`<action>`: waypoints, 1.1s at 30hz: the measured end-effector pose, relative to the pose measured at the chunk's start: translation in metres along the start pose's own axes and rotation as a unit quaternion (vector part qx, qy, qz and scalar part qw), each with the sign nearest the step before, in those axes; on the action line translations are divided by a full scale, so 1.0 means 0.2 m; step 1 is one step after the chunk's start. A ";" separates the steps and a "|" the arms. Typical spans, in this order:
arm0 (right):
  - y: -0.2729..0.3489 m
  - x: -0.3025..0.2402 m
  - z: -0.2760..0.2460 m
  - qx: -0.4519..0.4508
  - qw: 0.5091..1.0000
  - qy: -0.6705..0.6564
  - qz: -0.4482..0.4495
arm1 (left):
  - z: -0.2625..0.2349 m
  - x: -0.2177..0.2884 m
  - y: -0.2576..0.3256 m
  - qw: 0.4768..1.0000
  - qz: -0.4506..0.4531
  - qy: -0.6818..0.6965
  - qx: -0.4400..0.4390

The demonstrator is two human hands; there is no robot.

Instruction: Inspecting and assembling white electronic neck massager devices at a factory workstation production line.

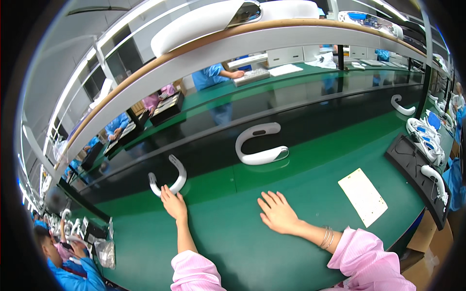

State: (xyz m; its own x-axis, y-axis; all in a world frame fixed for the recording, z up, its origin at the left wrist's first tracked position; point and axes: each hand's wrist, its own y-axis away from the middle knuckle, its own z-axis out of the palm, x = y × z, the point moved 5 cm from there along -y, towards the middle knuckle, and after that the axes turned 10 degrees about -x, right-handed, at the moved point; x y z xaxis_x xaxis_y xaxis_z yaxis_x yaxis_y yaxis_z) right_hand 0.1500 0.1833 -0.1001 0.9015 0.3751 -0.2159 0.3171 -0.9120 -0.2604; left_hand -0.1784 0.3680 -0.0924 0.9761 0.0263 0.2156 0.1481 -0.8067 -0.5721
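Person in blue (80, 277): at eight o'clock of the view. Clear plastic bag (106, 253): on the green tabletop (233, 242), at eight o'clock from the left hand.

Left curved white device (180, 179): hook-shaped, at twelve o'clock from the left hand (174, 207), its bend partly covered by the fingers. Left hand: fingers extended and close together, thumb slightly apart, at the device's lower curve; whether they grip it cannot be told.

Middle curved white device (259, 157): lying with its opening toward three o'clock, at twelve o'clock from the right hand (279, 214), well apart from it. Right hand: palm down over the tabletop, fingers loosely spread, holding nothing; thin bangles (327, 237) at the wrist.

Pale card (363, 197): at three o'clock from the right hand. Far curved white device (405, 110): at one o'clock from the card. Black tray (422, 192): between two and three o'clock from the card. White cables (427, 138): bundled, at twelve o'clock from the tray.
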 end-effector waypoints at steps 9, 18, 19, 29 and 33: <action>0.00 0.00 -0.02 -0.005 1.000 0.019 0.015 | 0.18 -0.01 -0.08 0.992 0.008 -0.039 -0.116; 0.00 0.10 -0.05 0.139 0.948 -0.285 0.017 | -0.61 0.14 0.06 0.888 0.096 0.434 -0.115; 0.01 0.17 -0.04 0.140 0.933 -0.327 0.051 | -0.64 0.22 0.09 0.767 0.013 0.628 -0.128; 0.36 -0.42 -0.29 -0.382 0.331 -0.855 -0.115 | -0.96 0.77 0.61 0.300 0.125 0.905 -0.274; 0.56 -0.35 -0.30 -0.279 0.352 -0.894 -0.001 | -0.97 0.81 0.79 0.487 -0.070 0.818 -0.297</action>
State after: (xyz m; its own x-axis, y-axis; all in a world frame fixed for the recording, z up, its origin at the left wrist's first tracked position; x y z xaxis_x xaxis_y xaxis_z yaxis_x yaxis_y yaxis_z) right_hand 0.1401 0.0448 -0.0574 -0.5658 -0.5729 -0.5931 0.7750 -0.6150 -0.1453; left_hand -0.0284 0.1304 0.0058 -0.5429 -0.0070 0.8398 -0.3519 -0.9061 -0.2350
